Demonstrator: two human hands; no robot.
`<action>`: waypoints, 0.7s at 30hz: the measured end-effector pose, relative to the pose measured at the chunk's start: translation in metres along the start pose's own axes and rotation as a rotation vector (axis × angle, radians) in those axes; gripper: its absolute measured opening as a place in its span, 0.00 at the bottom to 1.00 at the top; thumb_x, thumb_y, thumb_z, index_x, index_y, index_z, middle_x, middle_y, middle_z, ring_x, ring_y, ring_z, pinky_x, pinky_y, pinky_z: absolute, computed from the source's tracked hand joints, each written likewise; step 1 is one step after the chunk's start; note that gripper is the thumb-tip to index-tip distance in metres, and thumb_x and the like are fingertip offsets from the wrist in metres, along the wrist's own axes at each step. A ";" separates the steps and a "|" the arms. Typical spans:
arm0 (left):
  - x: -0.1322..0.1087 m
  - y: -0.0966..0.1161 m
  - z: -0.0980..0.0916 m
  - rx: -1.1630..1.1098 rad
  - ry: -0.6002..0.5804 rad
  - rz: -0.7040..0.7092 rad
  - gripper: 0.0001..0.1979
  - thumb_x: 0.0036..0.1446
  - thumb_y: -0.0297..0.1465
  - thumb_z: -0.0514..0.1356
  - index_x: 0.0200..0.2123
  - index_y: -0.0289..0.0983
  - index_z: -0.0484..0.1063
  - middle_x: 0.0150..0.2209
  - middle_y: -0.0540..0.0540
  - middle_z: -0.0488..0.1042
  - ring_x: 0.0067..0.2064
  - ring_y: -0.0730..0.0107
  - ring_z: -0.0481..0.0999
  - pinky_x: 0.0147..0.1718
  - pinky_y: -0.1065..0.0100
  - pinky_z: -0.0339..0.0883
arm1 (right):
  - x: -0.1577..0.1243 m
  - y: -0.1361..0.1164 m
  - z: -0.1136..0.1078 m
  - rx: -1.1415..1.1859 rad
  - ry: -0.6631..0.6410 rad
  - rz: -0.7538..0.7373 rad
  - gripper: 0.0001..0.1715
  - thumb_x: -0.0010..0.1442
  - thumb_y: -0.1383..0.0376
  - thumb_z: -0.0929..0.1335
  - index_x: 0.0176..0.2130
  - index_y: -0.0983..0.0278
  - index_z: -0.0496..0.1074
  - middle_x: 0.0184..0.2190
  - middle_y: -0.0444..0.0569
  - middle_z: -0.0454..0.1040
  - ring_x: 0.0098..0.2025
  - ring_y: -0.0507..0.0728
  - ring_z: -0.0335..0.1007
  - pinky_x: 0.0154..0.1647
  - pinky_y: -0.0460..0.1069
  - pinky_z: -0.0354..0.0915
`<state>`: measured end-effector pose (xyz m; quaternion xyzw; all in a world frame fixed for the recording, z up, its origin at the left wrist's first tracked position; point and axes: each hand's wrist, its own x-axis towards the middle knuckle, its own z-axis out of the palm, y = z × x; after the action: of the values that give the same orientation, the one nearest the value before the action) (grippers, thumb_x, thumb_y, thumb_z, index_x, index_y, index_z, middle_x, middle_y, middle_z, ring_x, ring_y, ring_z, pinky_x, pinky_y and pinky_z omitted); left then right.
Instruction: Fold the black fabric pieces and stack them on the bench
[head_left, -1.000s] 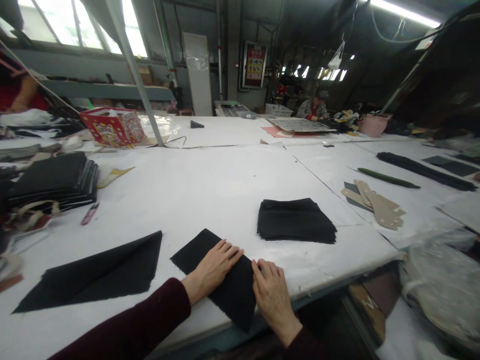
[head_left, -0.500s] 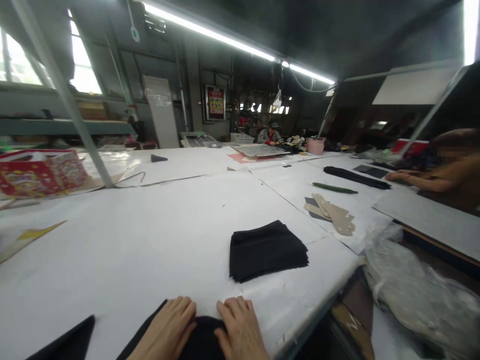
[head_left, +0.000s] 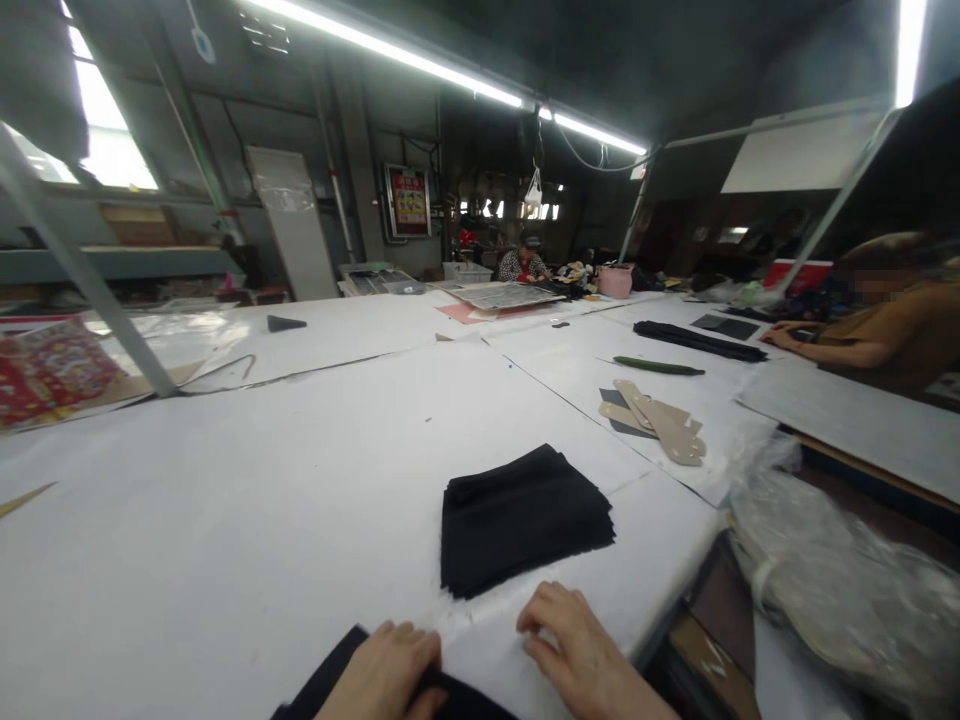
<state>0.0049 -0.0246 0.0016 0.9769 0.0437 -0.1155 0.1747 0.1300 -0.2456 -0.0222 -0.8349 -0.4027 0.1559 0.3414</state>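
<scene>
At the bottom edge my left hand [head_left: 386, 675] lies flat on a piece of black cloth [head_left: 330, 680], fingers together and pressing it to the white table [head_left: 285, 480]. My right hand [head_left: 577, 655] rests on the bare table just right of that cloth, fingers loosely curled, holding nothing that I can see. A neat stack of folded black cloth [head_left: 517, 515] sits a short way beyond both hands, not touched by either.
Beige card templates [head_left: 660, 425] and a long green strip [head_left: 658, 366] lie to the right. A crinkled plastic bag [head_left: 832, 590] hangs past the table's right corner. A person in an ochre top [head_left: 892, 330] sits at right; another person [head_left: 523, 262] works far back. A red box [head_left: 52, 365] stands left.
The camera has tilted up and turned right. My right hand has slid off the black cloth onto the bare table; my left hand stays on the cloth.
</scene>
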 end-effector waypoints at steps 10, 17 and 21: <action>0.023 0.005 -0.009 -0.468 0.056 -0.063 0.05 0.51 0.34 0.62 0.30 0.40 0.69 0.31 0.54 0.74 0.34 0.71 0.70 0.32 0.70 0.57 | 0.004 0.001 -0.030 0.237 -0.247 0.167 0.11 0.57 0.66 0.65 0.35 0.61 0.77 0.34 0.42 0.76 0.41 0.57 0.70 0.39 0.46 0.61; 0.090 0.020 -0.028 -0.277 0.401 0.055 0.06 0.59 0.34 0.57 0.31 0.39 0.68 0.39 0.48 0.74 0.43 0.64 0.71 0.43 0.63 0.62 | 0.078 0.047 -0.103 -0.084 -0.166 0.040 0.04 0.52 0.68 0.70 0.32 0.61 0.75 0.29 0.41 0.75 0.33 0.55 0.70 0.33 0.46 0.61; 0.150 0.026 -0.033 -0.080 0.596 0.115 0.06 0.60 0.31 0.54 0.31 0.39 0.68 0.51 0.44 0.71 0.55 0.60 0.67 0.58 0.54 0.56 | 0.128 0.049 -0.120 -0.414 0.062 0.066 0.10 0.53 0.71 0.69 0.38 0.64 0.75 0.38 0.51 0.76 0.43 0.62 0.70 0.45 0.52 0.62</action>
<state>0.1607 -0.0304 0.0046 0.9609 0.0420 0.1882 0.1988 0.3023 -0.2208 0.0324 -0.9043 -0.3878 0.0552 0.1695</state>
